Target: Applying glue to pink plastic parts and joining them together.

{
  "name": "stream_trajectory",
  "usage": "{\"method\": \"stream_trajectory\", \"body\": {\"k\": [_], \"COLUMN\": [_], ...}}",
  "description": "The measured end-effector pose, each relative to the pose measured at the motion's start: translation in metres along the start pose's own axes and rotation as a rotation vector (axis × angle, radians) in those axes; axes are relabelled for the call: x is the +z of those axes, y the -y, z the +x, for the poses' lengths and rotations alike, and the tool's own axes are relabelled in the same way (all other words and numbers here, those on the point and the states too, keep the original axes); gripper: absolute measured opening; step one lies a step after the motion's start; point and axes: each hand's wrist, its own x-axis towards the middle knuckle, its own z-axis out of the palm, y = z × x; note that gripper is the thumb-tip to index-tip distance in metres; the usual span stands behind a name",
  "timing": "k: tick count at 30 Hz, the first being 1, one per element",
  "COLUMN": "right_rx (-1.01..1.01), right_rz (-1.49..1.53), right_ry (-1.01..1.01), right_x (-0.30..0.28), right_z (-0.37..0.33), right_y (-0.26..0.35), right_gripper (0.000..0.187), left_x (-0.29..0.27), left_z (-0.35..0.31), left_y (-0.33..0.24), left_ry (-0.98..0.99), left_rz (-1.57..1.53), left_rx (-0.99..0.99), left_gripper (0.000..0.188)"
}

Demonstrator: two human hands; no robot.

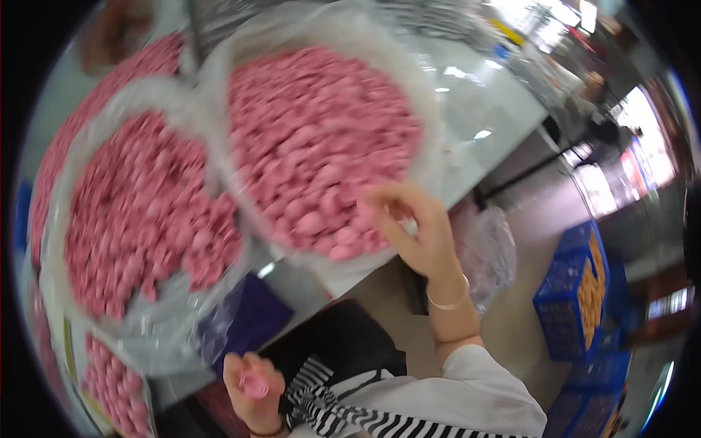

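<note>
My left hand (252,390) is closed around a small pink cup-shaped piece (255,385), held low in front of my body. Over the near right part of a large plastic-lined tub (431,157), my right hand (412,223) reaches in with thumb and forefinger curved toward each other. Its fingertips are blurred against the pink pieces (314,146) heaped there, so what they pinch is unclear. To the left, a second lined tub (55,255) holds more pink cup-like pieces (146,212), with bare plastic liner showing at its near side.
A dark purple block-like thing (255,314) lies between the tubs and me. More pink pieces (113,379) fill a container at lower left. Blue crates (551,292), one with tan pieces, stand on the floor at right. A clear plastic bag (489,252) hangs beside the white table (504,113).
</note>
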Motion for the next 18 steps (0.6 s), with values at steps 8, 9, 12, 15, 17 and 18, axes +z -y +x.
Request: {"method": "stream_trajectory", "body": {"k": [8, 9, 12, 15, 17, 18], "right_rx": [-0.283, -0.264, -0.172, -0.222, -0.237, -0.225], "right_rz": [-0.072, -0.084, -0.132, -0.173, -0.226, -0.219], "right_ry": [0.557, 0.553, 0.578, 0.652, 0.661, 0.656], "right_x": [0.133, 0.135, 0.126, 0.119, 0.121, 0.119], "right_z": [-0.042, -0.041, -0.043, -0.04, -0.038, -0.038], "right_y": [0.024, 0.024, 0.039, 0.038, 0.034, 0.033], "right_gripper": [0.018, 0.021, 0.027, 0.029, 0.027, 0.029], "left_x": [-0.003, -0.004, -0.017, -0.018, -0.015, -0.015], "left_z": [0.003, 0.0, -0.008, -0.009, -0.006, -0.006], "left_y": [-0.019, -0.02, -0.026, -0.025, -0.022, -0.021], "left_ry": [0.003, -0.031, -0.054, -0.019, -0.002, 0.027], "left_rz": [0.32, 0.331, 0.372, 0.402, 0.525, 0.546], "left_rx": [0.266, 0.279, 0.317, 0.323, 0.365, 0.365], "left_gripper": [0.047, 0.046, 0.043, 0.041, 0.039, 0.041]}}
